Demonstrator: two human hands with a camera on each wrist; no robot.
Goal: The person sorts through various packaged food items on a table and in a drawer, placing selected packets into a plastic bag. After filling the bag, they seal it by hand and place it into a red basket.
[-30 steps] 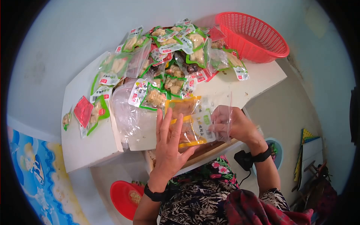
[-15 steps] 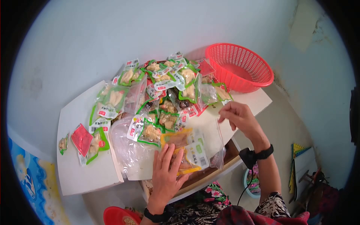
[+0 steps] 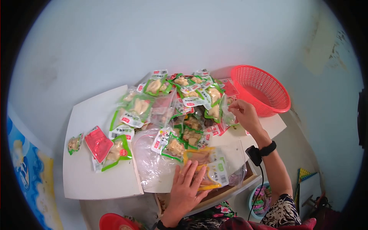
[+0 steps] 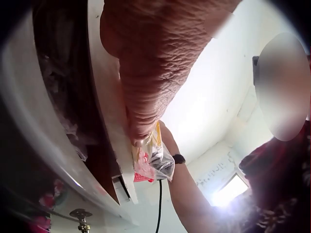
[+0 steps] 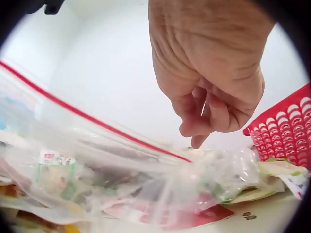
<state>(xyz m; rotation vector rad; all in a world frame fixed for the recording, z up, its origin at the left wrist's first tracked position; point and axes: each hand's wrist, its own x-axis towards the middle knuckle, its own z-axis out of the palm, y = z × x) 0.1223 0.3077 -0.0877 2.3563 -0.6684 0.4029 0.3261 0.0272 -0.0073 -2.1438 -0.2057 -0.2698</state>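
Observation:
My left hand (image 3: pixel 187 193) lies with extended fingers on a clear zip bag (image 3: pixel 235 153) at the table's front edge. Inside the bag are yellow-edged food packets (image 3: pixel 216 174) with a white label. My right hand (image 3: pixel 247 115) hangs in the air by the right side of the packet pile, its fingers loosely bent and nothing between them in the right wrist view. Close to its fingertips in the head view is a clear bag (image 3: pixel 229 113). The zip bag's red seal strip (image 5: pixel 97 121) crosses the right wrist view.
A heap of green-edged food packets (image 3: pixel 191 134) covers the back of the white table (image 3: pixel 103 188). A red basket (image 3: pixel 264 88) stands at the back right. Several packets, one red (image 3: pixel 99 143), lie at the left. Below the front edge a drawer (image 3: pixel 249 178) is pulled out.
My right hand has let go of the zip bag's open end and moved up and away towards the pile. My left hand stays on the bag. The head view has tilted upward.

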